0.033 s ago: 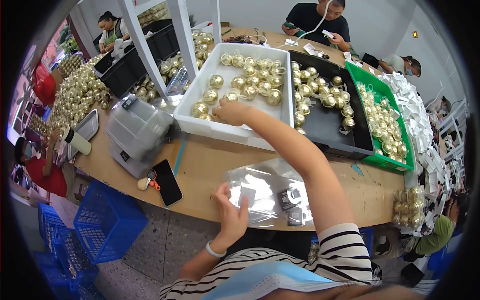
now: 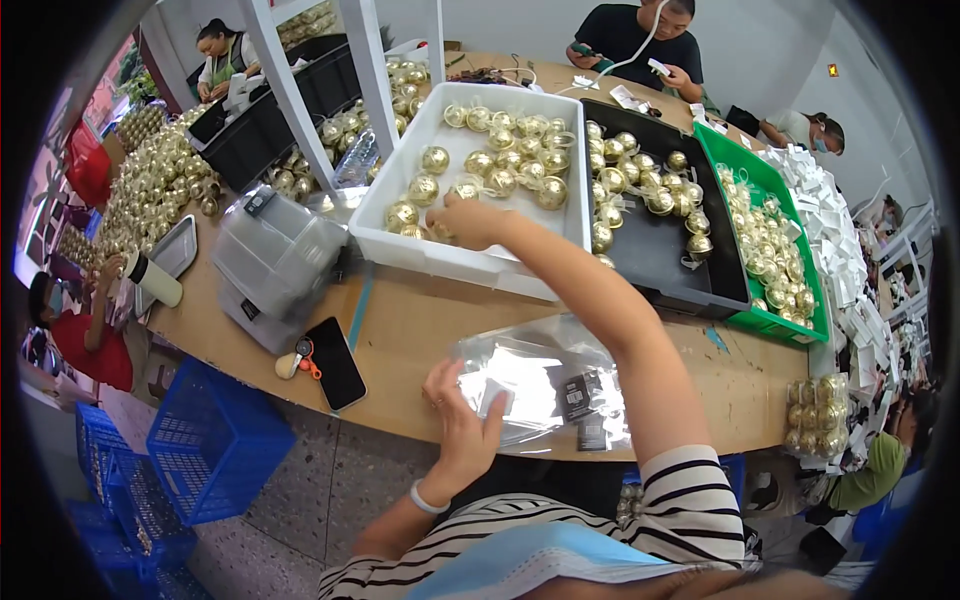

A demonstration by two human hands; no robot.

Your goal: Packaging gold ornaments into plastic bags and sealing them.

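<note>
My left hand (image 2: 462, 425) is closed on the left edge of a clear plastic package (image 2: 530, 425), its thumb lying over the shiny film. Dark printed labels (image 2: 577, 398) show through the package, which rests at the table's near edge. Across the table, my right hand (image 2: 472, 222) reaches into the near left corner of a white plastic tray (image 2: 470, 268). Its fingers curl down among gold ball ornaments (image 2: 424, 188) with clear loops. Whatever those fingertips grip is hidden. More gold balls lie toward the tray's far side.
A black tray (image 2: 670, 270) and a green crate (image 2: 775, 322), both with gold balls, stand right of the white tray. Stacked clear plastic packages (image 2: 275, 250), a phone (image 2: 337, 362) and a tumbler (image 2: 155, 280) lie left. Blue crates (image 2: 215, 440) stand on the floor. Co-workers sit around.
The clear package and its labels have shifted slightly under my left hand. My right hand stays in the same corner of the white tray.
</note>
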